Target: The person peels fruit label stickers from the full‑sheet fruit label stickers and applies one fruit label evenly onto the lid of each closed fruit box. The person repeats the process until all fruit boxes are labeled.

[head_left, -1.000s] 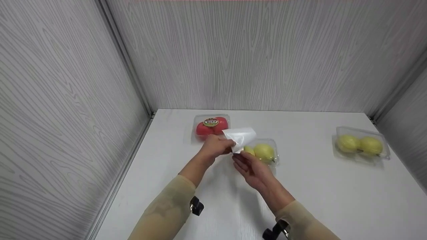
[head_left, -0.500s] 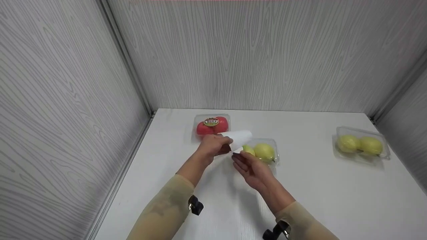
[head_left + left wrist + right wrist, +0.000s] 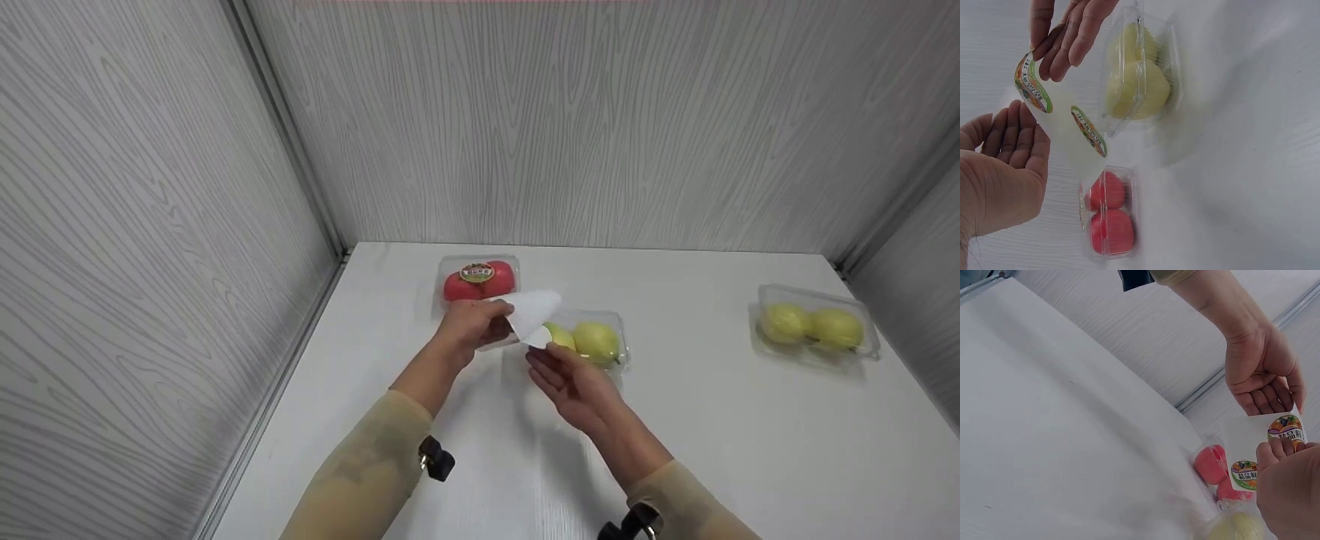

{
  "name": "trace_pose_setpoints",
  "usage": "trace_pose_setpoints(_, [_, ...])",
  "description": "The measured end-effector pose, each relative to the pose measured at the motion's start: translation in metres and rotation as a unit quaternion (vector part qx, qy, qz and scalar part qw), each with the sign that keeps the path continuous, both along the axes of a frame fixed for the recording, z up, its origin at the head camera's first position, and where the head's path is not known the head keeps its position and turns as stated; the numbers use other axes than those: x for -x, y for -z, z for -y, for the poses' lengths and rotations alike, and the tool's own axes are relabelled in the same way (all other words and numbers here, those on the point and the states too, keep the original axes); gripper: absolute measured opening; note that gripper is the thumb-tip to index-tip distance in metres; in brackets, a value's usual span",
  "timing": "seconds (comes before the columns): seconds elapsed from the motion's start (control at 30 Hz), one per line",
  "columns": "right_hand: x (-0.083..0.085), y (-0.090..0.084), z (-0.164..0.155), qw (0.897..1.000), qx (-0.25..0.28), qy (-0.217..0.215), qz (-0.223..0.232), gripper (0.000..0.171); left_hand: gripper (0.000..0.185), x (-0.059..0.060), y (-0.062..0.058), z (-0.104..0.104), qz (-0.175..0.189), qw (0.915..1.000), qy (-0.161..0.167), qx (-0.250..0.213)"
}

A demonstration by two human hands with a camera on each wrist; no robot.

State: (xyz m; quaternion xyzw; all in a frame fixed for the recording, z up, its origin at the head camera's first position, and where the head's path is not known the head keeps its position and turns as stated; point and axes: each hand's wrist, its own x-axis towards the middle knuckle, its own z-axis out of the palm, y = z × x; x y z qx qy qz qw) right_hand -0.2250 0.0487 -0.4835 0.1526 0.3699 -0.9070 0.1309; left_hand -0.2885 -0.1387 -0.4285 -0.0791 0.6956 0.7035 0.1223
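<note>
In the head view my left hand point(image 3: 474, 324) pinches a white backing sheet point(image 3: 534, 309), which bends above the table. At the sheet's lower edge, the thumb and fingers of my right hand point(image 3: 581, 386) pinch an oval fruit sticker point(image 3: 1033, 82) that lifts partly from the sheet. Another fruit sticker point(image 3: 1089, 131) lies flat on the same sheet in the left wrist view. Behind the left hand is a clear box of red fruit point(image 3: 480, 281) with an oval sticker on its lid. A clear box of yellow-green pears point(image 3: 596, 343) stands just beyond the right hand, unlabelled on the visible lid.
Another clear box of yellow-green pears point(image 3: 814, 328) sits at the far right of the white table point(image 3: 697, 420). Grey wood-grain panels point(image 3: 562, 120) enclose the back and both sides.
My left hand has drawn a little left and away with the sheet, whose bend has altered. More of the sticker's white back shows at my right fingertips, and the right hand barely moved.
</note>
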Motion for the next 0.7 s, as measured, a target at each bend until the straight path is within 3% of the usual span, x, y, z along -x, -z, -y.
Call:
trace_pose_setpoints(0.17, [-0.004,0.002,-0.001,1.0,-0.006,-0.003,0.0,0.029,0.024,0.002,0.003,0.006,-0.008,0.9998,-0.007,-0.019])
trace_pose_setpoints(0.7, [-0.009,0.01,-0.003,1.0,-0.018,-0.011,0.01,0.035,0.028,0.001,0.003,0.022,0.011,0.9985,-0.039,-0.036])
